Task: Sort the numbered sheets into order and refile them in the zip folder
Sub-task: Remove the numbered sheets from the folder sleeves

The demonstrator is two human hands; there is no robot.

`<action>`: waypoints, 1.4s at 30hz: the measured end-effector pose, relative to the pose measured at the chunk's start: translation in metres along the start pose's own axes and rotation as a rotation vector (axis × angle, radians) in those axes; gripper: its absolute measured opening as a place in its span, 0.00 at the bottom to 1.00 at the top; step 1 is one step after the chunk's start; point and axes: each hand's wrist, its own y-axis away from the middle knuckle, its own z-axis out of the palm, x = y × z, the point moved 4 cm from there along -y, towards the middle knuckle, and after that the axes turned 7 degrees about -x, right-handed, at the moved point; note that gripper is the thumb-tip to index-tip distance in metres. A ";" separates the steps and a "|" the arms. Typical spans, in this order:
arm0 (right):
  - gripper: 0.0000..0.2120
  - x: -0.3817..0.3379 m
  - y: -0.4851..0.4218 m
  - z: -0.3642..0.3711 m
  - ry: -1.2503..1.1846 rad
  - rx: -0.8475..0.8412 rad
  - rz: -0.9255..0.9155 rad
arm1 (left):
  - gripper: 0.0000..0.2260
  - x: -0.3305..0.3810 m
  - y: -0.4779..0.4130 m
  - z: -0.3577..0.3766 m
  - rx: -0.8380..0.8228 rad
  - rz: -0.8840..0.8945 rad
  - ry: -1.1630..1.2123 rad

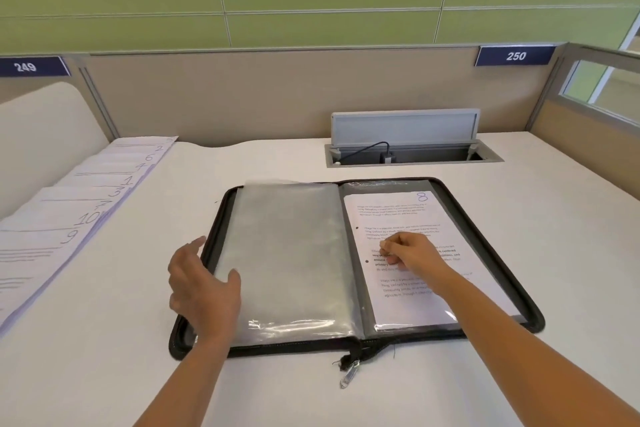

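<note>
Zip folder (483, 246): open flat, mid-desk
Sheet 8 (408, 302): in its right sleeve
Left hand (202, 282): open, over folder's left edge
Right hand (410, 251): curled, pinching sheet 8
Other sheets (69, 215): fanned, far left

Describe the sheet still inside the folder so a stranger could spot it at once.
On the white desk lies an open black zip folder. Its right-hand page holds a printed sheet in a clear sleeve, partly under the right hand. It bears a handwritten 8 at its top, unlike the loose sheets fanned along the desk's left edge, which show other numbers.
</note>
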 end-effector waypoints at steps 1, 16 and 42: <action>0.06 0.000 -0.001 0.000 0.006 -0.004 0.000 | 0.27 0.003 -0.001 0.000 -0.010 0.055 -0.026; 0.06 -0.001 -0.030 -0.045 0.294 0.027 0.014 | 0.13 0.068 0.008 0.116 -0.638 0.500 -0.197; 0.31 -0.007 -0.165 -0.100 0.841 0.086 0.036 | 0.27 0.095 -0.036 0.245 -0.906 0.692 -0.575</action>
